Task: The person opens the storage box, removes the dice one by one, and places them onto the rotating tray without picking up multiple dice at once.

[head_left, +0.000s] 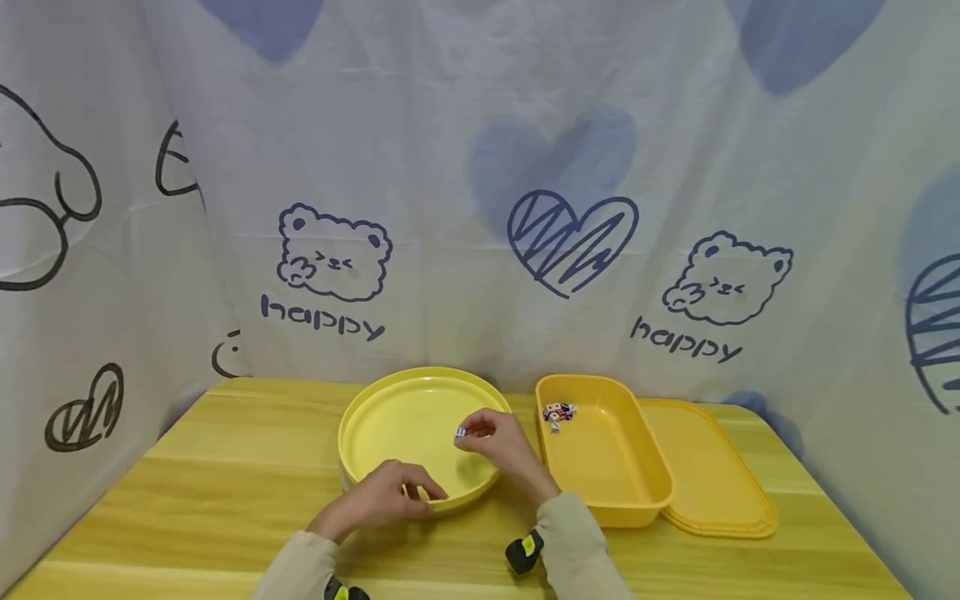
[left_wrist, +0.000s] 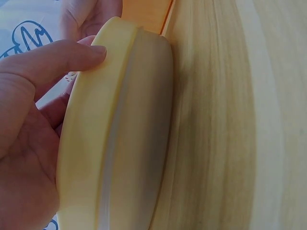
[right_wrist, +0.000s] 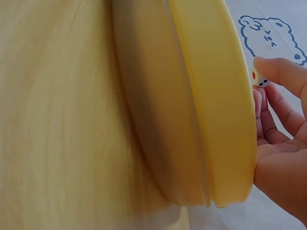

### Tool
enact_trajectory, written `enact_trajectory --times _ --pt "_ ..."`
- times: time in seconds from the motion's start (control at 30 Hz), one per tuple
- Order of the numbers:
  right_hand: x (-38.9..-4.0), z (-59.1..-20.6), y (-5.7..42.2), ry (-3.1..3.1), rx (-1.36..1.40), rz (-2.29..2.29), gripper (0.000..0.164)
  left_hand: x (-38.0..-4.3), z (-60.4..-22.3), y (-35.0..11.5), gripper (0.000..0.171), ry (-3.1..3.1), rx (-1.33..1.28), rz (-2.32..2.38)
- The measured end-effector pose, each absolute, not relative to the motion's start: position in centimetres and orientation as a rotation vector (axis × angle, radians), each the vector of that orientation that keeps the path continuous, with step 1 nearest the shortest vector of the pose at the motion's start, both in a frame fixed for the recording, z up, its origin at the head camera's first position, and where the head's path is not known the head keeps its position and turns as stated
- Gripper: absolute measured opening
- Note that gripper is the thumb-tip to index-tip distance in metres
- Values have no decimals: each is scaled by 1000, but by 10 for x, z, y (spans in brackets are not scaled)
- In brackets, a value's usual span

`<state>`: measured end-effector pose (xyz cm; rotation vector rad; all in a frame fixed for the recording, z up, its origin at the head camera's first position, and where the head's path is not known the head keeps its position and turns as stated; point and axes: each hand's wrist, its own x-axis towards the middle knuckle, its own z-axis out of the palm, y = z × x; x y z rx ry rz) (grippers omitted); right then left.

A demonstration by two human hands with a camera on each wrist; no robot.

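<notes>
A round yellow tray (head_left: 408, 425) lies on the table, its rim standing above a paler lower side. My right hand (head_left: 498, 442) is over its right part and pinches a small white die (right_wrist: 261, 78) between thumb and fingertips. One red pip and several dark pips show on the die. At the near rim, my left hand (head_left: 386, 497) holds the tray; its thumb (left_wrist: 88, 57) lies on the outer side and its fingers reach over the inside. Several more dice (head_left: 558, 413) sit in a cluster in the rectangular orange-yellow box (head_left: 611, 450), at its far left corner.
A flat orange-yellow lid (head_left: 708, 467) lies right of the box, partly beneath it. All stand on a wood-grain table (head_left: 225, 483). A white printed cloth (head_left: 450, 292) hangs behind the table and along its sides.
</notes>
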<state>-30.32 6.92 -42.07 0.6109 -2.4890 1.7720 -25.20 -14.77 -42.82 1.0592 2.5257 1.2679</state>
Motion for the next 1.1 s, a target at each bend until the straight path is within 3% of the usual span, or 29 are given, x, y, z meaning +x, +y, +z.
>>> enact_trajectory --times 0.8,1.1 --pt "-306 -422 71 -2464 672 1732 25 -252 -430 -145 13 2539 1062 1307" --pt "-293 -383 74 -2505 754 1741 28 -251 -430 -147 12 2516 1069 1307"
